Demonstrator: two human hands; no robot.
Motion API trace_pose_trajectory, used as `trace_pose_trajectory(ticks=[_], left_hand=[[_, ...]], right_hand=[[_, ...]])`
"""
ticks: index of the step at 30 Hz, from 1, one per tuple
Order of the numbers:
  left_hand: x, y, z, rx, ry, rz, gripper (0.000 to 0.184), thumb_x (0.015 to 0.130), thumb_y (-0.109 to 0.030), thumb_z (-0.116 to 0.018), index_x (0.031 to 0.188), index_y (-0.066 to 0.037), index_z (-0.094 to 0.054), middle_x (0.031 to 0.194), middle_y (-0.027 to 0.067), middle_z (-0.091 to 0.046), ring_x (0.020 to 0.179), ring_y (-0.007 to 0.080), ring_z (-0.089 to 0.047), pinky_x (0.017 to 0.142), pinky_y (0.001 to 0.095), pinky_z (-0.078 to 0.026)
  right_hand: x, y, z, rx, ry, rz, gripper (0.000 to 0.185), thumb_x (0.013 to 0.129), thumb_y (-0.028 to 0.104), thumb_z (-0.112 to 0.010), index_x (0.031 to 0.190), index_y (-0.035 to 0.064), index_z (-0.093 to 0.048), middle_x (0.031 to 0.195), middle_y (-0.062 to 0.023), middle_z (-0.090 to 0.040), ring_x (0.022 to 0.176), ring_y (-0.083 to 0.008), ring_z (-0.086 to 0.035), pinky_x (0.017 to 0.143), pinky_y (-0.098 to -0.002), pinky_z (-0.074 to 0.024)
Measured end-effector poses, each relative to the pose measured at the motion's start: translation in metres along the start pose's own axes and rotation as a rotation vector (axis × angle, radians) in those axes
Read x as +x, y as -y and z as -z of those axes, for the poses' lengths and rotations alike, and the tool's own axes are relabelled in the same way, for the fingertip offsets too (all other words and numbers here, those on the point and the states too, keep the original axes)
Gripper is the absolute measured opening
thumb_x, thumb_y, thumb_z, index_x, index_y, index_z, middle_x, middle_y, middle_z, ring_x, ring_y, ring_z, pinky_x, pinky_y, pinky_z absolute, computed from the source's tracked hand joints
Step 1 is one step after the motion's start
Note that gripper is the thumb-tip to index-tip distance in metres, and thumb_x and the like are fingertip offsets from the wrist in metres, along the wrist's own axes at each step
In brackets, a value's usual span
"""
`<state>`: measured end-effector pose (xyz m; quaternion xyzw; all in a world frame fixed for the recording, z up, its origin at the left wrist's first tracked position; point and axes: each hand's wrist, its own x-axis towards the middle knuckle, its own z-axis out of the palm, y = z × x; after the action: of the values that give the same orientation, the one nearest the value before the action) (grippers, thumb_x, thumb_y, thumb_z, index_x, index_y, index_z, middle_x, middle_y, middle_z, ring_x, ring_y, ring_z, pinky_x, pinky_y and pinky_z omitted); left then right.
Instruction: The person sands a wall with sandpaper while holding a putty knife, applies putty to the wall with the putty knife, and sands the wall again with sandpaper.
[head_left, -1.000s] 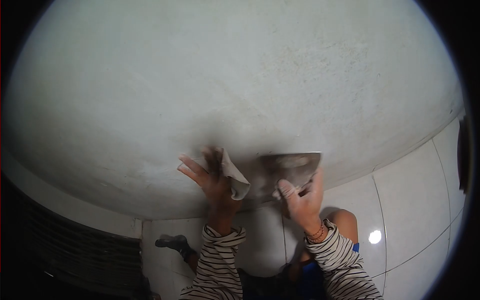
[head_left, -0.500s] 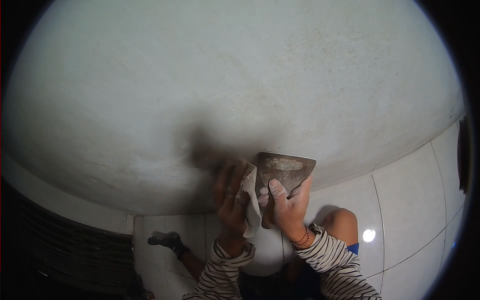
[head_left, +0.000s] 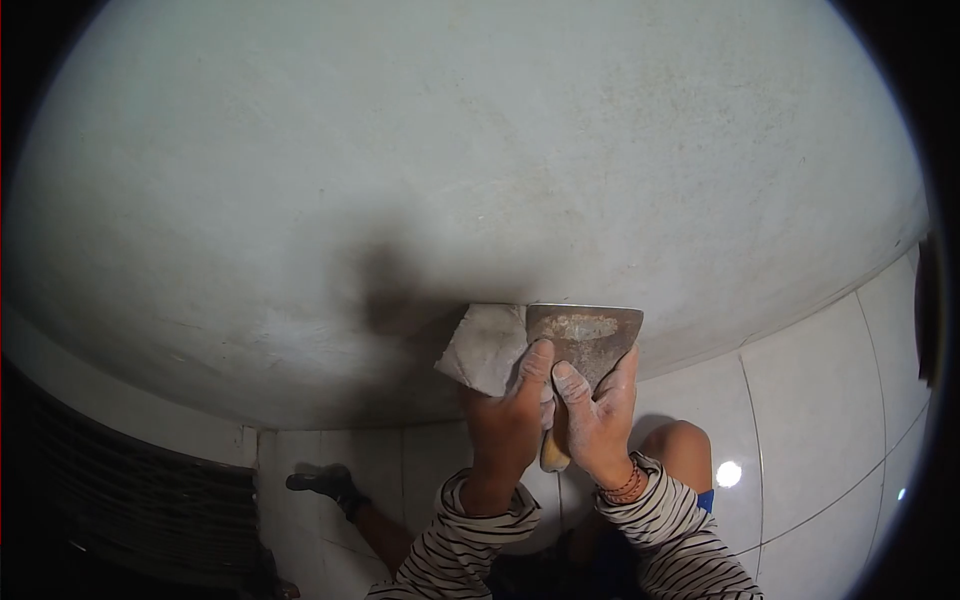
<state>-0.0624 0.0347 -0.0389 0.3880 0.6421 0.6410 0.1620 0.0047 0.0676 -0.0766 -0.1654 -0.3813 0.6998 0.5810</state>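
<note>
In my right hand (head_left: 602, 425) is a broad putty knife (head_left: 590, 335) with a worn, stained metal blade and a wooden handle (head_left: 554, 452). The blade's straight edge points up toward the wall, and my thumb presses on its face. My left hand (head_left: 505, 420) grips a whitish flat sheet (head_left: 487, 345) with a coated-looking face; I cannot make out its exact kind. The sheet's right edge meets the blade's left edge. Both thumbs, close together, carry white residue. Whether the blade touches the wall cannot be seen for sure.
A pale, smudged wall (head_left: 480, 150) curves across the view, with the shadow of my hands on it. White floor tiles (head_left: 810, 400) lie below. A dark slatted object (head_left: 130, 490) stands at lower left. My shoe (head_left: 325, 482) and knee (head_left: 677, 452) are near the wall.
My left hand has turned the whitish sheet from edge-on to face-up and moved right, against the putty knife. The right hand has shifted slightly right.
</note>
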Motion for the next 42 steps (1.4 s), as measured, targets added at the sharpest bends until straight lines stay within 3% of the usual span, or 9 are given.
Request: trace_pose_trajectory(ticks=[1, 12, 17, 20, 27, 30, 33, 38, 42], left_hand=[[0.003, 0.000, -0.004, 0.020, -0.008, -0.068, 0.030, 0.083, -0.008, -0.065, 0.106, 0.004, -0.051, 0.094, 0.0078, -0.058, 0.085, 0.0143, -0.056, 0.075, 0.0279, -0.046], [-0.001, 0.004, -0.015, -0.020, -0.130, -0.044, 0.030, 0.081, -0.005, -0.065, 0.105, 0.006, -0.051, 0.095, 0.0104, -0.059, 0.085, 0.0163, -0.057, 0.075, 0.0286, -0.046], [0.000, -0.001, -0.016, 0.018, -0.095, 0.038, 0.029, 0.080, -0.006, -0.065, 0.103, 0.006, -0.052, 0.095, 0.0110, -0.059, 0.085, 0.0163, -0.057, 0.075, 0.0289, -0.046], [0.002, -0.002, -0.017, -0.056, -0.116, -0.043, 0.027, 0.080, -0.006, -0.065, 0.101, 0.006, -0.053, 0.093, 0.0108, -0.059, 0.083, 0.0161, -0.057, 0.073, 0.0291, -0.046], [-0.001, 0.002, -0.014, -0.016, -0.109, -0.161, 0.024, 0.081, -0.006, -0.066, 0.098, 0.006, -0.055, 0.089, 0.0095, -0.060, 0.081, 0.0152, -0.057, 0.071, 0.0281, -0.046], [-0.002, 0.003, -0.015, -0.048, -0.127, -0.157, 0.023, 0.081, -0.006, -0.066, 0.098, 0.005, -0.055, 0.089, 0.0091, -0.060, 0.081, 0.0148, -0.057, 0.072, 0.0279, -0.046], [0.000, 0.005, -0.015, -0.046, -0.124, -0.165, 0.024, 0.081, -0.006, -0.067, 0.098, 0.005, -0.055, 0.089, 0.0089, -0.060, 0.081, 0.0147, -0.057, 0.072, 0.0279, -0.046], [0.002, 0.004, -0.015, -0.016, -0.122, -0.178, 0.023, 0.080, -0.006, -0.067, 0.098, 0.005, -0.055, 0.089, 0.0088, -0.060, 0.082, 0.0148, -0.057, 0.073, 0.0281, -0.046], [-0.002, -0.001, -0.015, -0.042, -0.112, -0.186, 0.024, 0.081, -0.004, -0.066, 0.100, 0.005, -0.054, 0.092, 0.0093, -0.060, 0.084, 0.0149, -0.057, 0.074, 0.0280, -0.046]], right_hand=[[0.003, 0.001, 0.002, -0.023, 0.000, 0.020, 0.040, 0.088, 0.008, -0.055, 0.115, 0.0021, -0.027, 0.092, -0.0117, -0.054, 0.059, -0.0104, -0.054, 0.047, -0.0217, -0.0453], [0.000, 0.006, 0.004, -0.115, -0.029, -0.025, 0.037, 0.088, 0.007, -0.056, 0.113, -0.0003, -0.029, 0.093, -0.0104, -0.052, 0.064, -0.0080, -0.052, 0.051, -0.0203, -0.0442], [-0.003, 0.000, 0.002, -0.158, -0.106, 0.058, 0.040, 0.087, 0.007, -0.057, 0.115, -0.0021, -0.030, 0.099, -0.0116, -0.050, 0.083, -0.0109, -0.052, 0.069, -0.0225, -0.0448], [-0.003, -0.008, 0.006, -0.188, -0.088, 0.082, 0.042, 0.086, 0.008, -0.059, 0.116, -0.0027, -0.031, 0.103, -0.0125, -0.050, 0.090, -0.0130, -0.051, 0.075, -0.0247, -0.0441], [-0.005, 0.005, 0.003, -0.116, -0.067, 0.008, 0.040, 0.087, 0.009, -0.059, 0.115, -0.0026, -0.033, 0.100, -0.0116, -0.052, 0.086, -0.0139, -0.053, 0.073, -0.0261, -0.0455], [-0.004, 0.001, 0.006, -0.255, -0.039, 0.113, 0.040, 0.087, 0.009, -0.058, 0.116, -0.0020, -0.032, 0.098, -0.0108, -0.053, 0.080, -0.0111, -0.053, 0.066, -0.0232, -0.0458], [-0.005, 0.010, 0.002, -0.142, -0.057, 0.014, 0.040, 0.087, 0.008, -0.058, 0.116, -0.0019, -0.032, 0.098, -0.0108, -0.053, 0.080, -0.0109, -0.053, 0.066, -0.0229, -0.0456], [0.002, 0.002, 0.005, -0.217, -0.052, 0.099, 0.041, 0.086, 0.007, -0.058, 0.116, -0.0024, -0.032, 0.100, -0.0118, -0.052, 0.089, -0.0151, -0.052, 0.078, -0.0268, -0.0446], [-0.005, -0.004, 0.004, -0.260, -0.095, 0.209, 0.041, 0.086, 0.007, -0.058, 0.117, -0.0027, -0.032, 0.102, -0.0122, -0.052, 0.089, -0.0152, -0.052, 0.078, -0.0267, -0.0448]])
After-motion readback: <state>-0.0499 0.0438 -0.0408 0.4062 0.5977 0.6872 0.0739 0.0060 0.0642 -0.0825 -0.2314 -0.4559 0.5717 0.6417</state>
